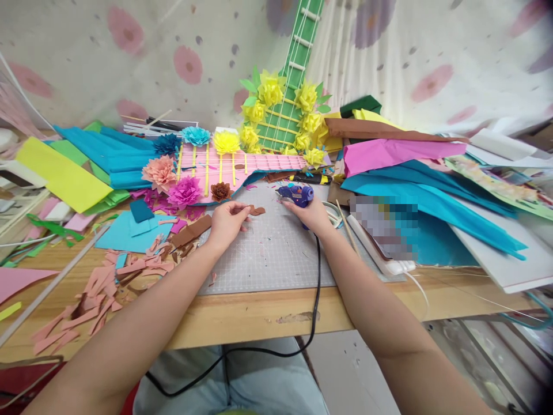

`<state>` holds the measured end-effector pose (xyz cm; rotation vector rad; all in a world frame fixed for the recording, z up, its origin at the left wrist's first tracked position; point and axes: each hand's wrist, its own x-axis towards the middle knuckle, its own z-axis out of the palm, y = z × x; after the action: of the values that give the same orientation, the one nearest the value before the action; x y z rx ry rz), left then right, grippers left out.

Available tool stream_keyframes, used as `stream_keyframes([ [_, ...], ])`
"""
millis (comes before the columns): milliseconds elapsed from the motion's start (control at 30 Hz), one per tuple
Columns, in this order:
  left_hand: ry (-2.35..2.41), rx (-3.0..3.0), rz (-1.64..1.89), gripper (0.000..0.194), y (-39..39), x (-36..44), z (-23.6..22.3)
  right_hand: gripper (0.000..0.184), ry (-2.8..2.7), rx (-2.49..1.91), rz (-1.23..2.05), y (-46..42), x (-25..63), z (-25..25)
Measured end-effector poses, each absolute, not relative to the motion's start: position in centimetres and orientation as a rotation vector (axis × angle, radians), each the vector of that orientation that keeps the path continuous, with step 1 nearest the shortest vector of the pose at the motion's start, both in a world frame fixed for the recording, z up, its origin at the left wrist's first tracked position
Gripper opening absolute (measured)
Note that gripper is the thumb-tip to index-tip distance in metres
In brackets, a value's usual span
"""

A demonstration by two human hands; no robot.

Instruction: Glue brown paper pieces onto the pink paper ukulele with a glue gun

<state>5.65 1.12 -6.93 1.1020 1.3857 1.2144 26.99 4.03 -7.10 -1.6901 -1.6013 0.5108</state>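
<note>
Two bare hands working over one grey cutting mat (268, 259), so I'll place everything off that. The left hand (228, 222) is above the mat's left half, thumb and fingertips pinching a brown paper piece (257, 211) with its loose end pointing right; can't tell if it's a single bit or two overlapping. The right hand (317, 219) is over the mat's right half, wrapped around one purple glue gun (300, 195), nozzle facing left, though the far fingers are hidden so no idea about the trigger. One black cord (318, 288) runs from the gun down over the mat's front edge. At the mat's back left there's one pink guitar shape (215, 167) with six paper flowers on its body: dark blue (166, 144), light blue (195, 135), yellow (227, 142), peach (159, 173), magenta (185, 191) and brown (220, 191). I count six yellow strips across it too. Behind the mat stands one green guitar shape (276, 121), with at least seven yellow flowers around it and three white bars showing on its neck. One black-and-yellow tool (309, 178) sits at the mat's back edge, and one thin wooden stick (345, 227) lies towards its right side. Left of the mat is a pile of peach paper scraps (95, 300), way too many to count, plus one light blue sheet (114, 236) just behind them
</note>
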Motion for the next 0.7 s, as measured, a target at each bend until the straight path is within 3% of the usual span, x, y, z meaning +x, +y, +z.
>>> stream_keyframes([
  [133, 1.42, 1.113, 1.187, 0.007, 1.1, 5.7, -6.6, 0.045, -1.503, -1.85, 0.586, 3.2, 26.5, -6.2],
  [367, 1.499, 1.181, 1.188, 0.01, 1.0, 5.2, -6.7, 0.045, -1.621, -1.325, 1.127, 1.6, 26.5, -4.0],
  [700, 1.577, 1.357, 1.161, 0.017, 1.1, 4.7, -7.5, 0.042, -1.826, -1.475, 1.061, 1.6, 26.3, -4.1],
])
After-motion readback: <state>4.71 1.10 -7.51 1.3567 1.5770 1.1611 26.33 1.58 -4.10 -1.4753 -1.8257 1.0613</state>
